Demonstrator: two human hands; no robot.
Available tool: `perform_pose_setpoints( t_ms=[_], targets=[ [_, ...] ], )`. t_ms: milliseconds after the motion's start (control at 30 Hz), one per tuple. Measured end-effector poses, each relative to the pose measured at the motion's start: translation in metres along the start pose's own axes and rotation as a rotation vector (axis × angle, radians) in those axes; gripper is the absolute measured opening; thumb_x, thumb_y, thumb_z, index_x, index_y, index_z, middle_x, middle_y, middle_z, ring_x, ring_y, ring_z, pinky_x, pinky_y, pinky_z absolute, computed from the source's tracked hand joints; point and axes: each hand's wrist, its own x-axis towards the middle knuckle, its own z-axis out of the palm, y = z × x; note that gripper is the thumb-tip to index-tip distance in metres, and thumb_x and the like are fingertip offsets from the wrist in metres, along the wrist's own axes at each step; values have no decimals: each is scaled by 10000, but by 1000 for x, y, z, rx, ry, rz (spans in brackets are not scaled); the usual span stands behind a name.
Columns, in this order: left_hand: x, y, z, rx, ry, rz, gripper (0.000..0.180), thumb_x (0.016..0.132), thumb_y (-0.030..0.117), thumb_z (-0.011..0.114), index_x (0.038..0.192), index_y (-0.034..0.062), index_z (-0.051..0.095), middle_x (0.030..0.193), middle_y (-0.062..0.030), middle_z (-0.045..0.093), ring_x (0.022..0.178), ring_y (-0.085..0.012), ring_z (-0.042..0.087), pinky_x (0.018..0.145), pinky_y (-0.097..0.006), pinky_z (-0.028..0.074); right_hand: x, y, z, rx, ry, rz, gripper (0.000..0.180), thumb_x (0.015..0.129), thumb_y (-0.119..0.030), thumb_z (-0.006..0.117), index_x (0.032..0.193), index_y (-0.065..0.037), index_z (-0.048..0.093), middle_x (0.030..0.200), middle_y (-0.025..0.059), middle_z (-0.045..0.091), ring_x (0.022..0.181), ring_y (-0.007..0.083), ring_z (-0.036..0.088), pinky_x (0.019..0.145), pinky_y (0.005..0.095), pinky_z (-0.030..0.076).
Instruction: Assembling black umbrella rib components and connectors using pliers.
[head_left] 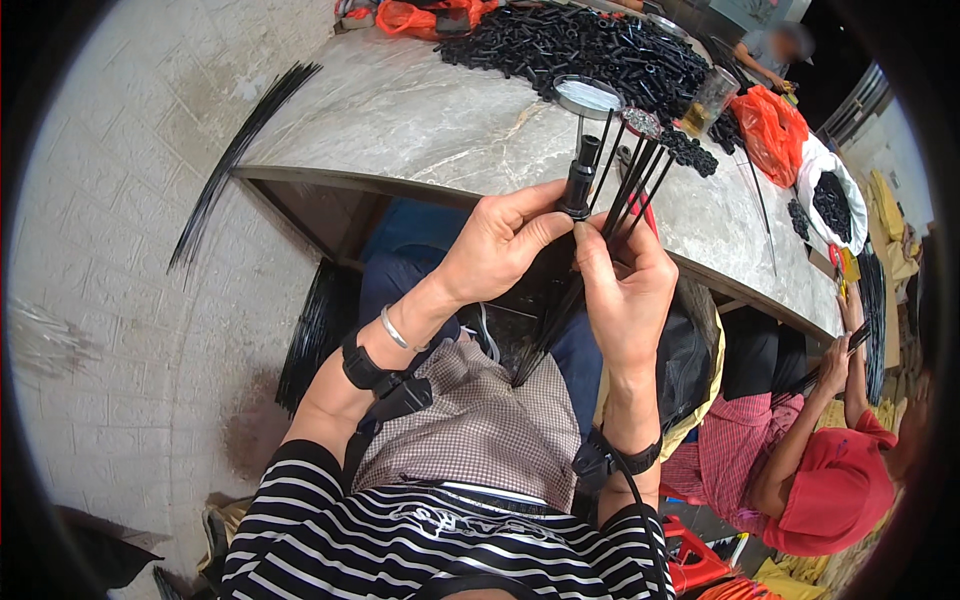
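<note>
My left hand (492,248) pinches a black tubular plastic part (581,180) between thumb and fingers, its narrower end pointing up. Close beside it, my right hand (630,295) is closed around a bundle of thin black rods (633,182). The rods fan out above the fingers, and their lower ends hang toward my lap. My right thumb and fingertip meet near the base of the tubular part; whether they touch it I cannot tell. Both hands are just off the front edge of the stone-topped table (390,130).
Black plastic pieces (590,45) are heaped at the back, near a round mirror-like dish (588,96) and a glass jar (711,100). An orange bag (770,132) and a white sack (832,200) stand right. More rods (240,150) overhang the left edge. A red-capped co-worker (835,490) sits right.
</note>
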Motion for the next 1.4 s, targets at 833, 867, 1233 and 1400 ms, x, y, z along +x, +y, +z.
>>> perform_pose_setpoints(
  t_ms=[833,867,1233,1400],
  targets=[
    [-4,7,13,-44,94,-45,324,972,153,496,1270,29,533,873,46,587,725,0,459,618,-149,372,-3,-6,3,-120,74,-215,75,785,-5,665,838,33,628,736,95,605,589,154,610,514,256,478],
    [-4,6,12,-45,91,-44,324,972,153,496,1270,29,533,873,46,587,725,0,459,618,-149,372,-3,-7,3,-163,85,-251,75,785,-5,663,839,31,624,733,96,601,583,158,607,511,256,476],
    [-4,-5,8,-162,20,-74,365,990,189,454,1302,1,466,1115,-72,609,987,-123,592,846,-264,492,-1,-5,-3,68,56,13,127,775,-48,700,821,21,604,684,37,640,615,39,570,552,202,457],
    [-4,0,6,-235,-30,-185,372,993,219,449,1298,8,468,1121,-73,604,1013,-123,581,858,-265,479,3,-1,-6,125,4,62,146,773,-50,714,801,23,591,710,28,642,626,33,561,564,194,454]
  ],
)
